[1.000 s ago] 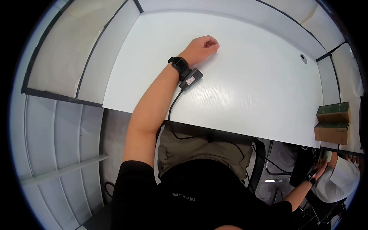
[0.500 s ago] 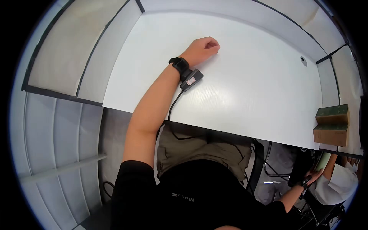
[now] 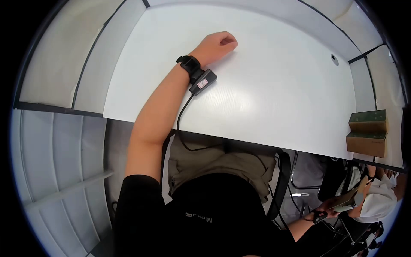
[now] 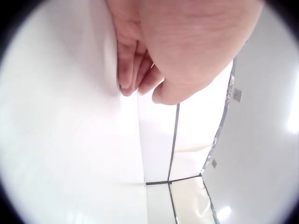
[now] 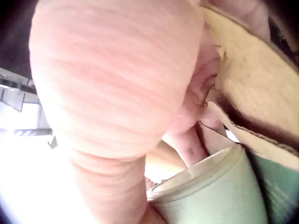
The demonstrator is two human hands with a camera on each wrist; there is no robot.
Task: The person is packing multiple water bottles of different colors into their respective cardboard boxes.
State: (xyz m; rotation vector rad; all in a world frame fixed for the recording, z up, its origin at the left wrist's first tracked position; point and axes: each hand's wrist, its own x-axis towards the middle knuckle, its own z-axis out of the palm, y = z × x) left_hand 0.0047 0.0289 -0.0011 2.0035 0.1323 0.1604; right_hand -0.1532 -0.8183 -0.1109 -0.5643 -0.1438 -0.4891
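My left hand rests on the white desk, fingers loosely curled around nothing; in the left wrist view the fingertips lie right at the desk surface. Low on the right, beside the chair, my right hand grips a pale green cup near its rim. An opened cardboard box with a corrugated edge and a green outer face stands close around the cup. Part of the right hand's grip is hidden behind the hand itself.
Brown and green boxes stand at the desk's right edge. Another person in a white top sits close by my right hand. Low partition walls border the desk. A cable runs from my left wrist camera over the desk edge.
My right hand has come nearer to my body, and the cardboard box with the pale green cup now shows at it. The left hand keeps its place on the desk; the head view has shifted slightly.
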